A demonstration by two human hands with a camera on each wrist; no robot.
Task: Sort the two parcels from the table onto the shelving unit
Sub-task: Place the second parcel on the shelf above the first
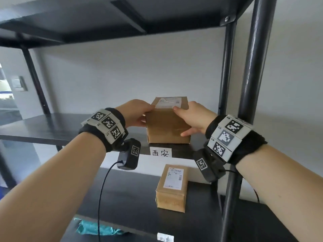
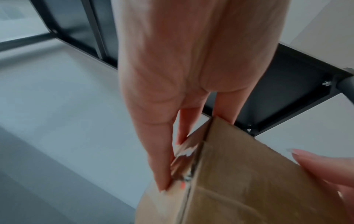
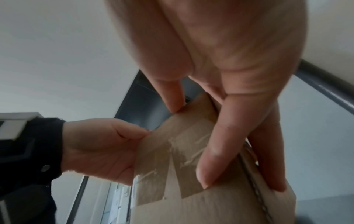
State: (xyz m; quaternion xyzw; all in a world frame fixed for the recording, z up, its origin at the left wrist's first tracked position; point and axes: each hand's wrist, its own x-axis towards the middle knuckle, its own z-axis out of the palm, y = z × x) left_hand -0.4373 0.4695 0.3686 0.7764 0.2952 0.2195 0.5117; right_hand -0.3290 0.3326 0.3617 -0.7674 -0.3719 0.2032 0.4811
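A brown cardboard parcel [image 1: 167, 126] with a white shipping label on top stands on the middle shelf [image 1: 43, 126] of the black shelving unit, just above a paper tag with handwritten characters [image 1: 160, 152]. My left hand [image 1: 139, 112] holds its left side, fingers [image 2: 162, 159] lying along the taped edge of the parcel [image 2: 249, 181]. My right hand [image 1: 188, 117] grips the right side, thumb on the front face and index finger on the top of the parcel [image 3: 191, 204]. A second, smaller labelled parcel [image 1: 172, 187] lies on the lower shelf [image 1: 132, 198].
A thick black post [image 1: 251, 67] and a thinner one stand just right of my right wrist. The upper shelf's underside [image 1: 104, 18] hangs overhead. A teal bag [image 1: 92, 227] shows below the lower shelf, beside another paper tag [image 1: 165, 238]. A white wall backs the unit.
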